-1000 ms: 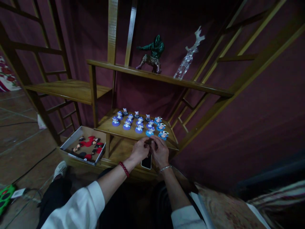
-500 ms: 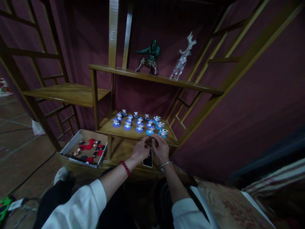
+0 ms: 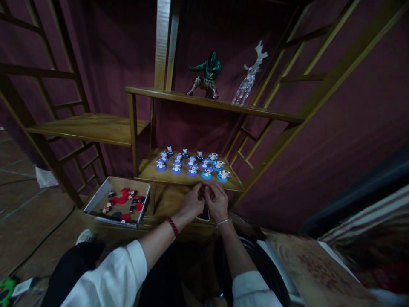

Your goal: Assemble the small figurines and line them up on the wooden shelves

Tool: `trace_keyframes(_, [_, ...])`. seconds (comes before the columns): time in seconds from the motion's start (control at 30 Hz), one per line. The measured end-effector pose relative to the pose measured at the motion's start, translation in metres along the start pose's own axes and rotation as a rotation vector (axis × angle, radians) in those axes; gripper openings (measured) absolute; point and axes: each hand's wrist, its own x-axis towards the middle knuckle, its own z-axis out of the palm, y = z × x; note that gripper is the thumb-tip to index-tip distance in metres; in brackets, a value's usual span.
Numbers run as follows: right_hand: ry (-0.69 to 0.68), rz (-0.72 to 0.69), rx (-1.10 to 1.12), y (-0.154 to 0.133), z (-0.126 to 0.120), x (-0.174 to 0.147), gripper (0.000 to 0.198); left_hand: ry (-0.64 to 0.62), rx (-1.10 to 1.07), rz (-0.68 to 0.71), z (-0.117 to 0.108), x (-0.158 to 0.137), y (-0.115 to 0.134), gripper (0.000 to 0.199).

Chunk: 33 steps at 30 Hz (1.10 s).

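Note:
My left hand [image 3: 194,202] and my right hand [image 3: 216,200] meet just in front of the low shelf, fingers curled and pinched together. Whatever lies between the fingertips is hidden by them. Behind the hands, several small figurines on purple round bases [image 3: 192,170] stand in rows, with blue-based figurines [image 3: 223,175] at the right end and small dark ones [image 3: 185,152] at the back. Below my hands a phone [image 3: 203,214] lies partly covered on the lower board. A red bead bracelet circles my left wrist, a silvery one my right.
An open cardboard box [image 3: 92,207] with red and black figurine parts [image 3: 123,197] sits at the left. On the upper shelf [image 3: 179,99] stand a green hooded figure [image 3: 209,74] and a clear deer figure [image 3: 249,79]. Slanted wooden lattice [image 3: 271,149] borders the right side.
The camera view has shifted slightly, so the shelf and box appear a little further right. My hands stay together, and they now cover more of the phone.

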Motion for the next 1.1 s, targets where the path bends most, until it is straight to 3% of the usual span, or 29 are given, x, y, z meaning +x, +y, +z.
trace_keyframes(0.3, [0.009, 0.079, -0.016, -0.028, 0.017, -0.009, 0.023, 0.006, 0.037, 0.033, -0.022, -0.005, -0.009, 0.044])
trace_keyframes(0.73, [0.020, 0.123, -0.067, -0.065, 0.042, -0.015, 0.023, -0.059, 0.156, 0.078, -0.061, -0.018, -0.015, 0.019])
trace_keyframes(1.1, [0.034, 0.146, -0.059, -0.098, 0.070, -0.019, 0.023, -0.116, 0.155, 0.128, -0.105, -0.032, -0.022, 0.024])
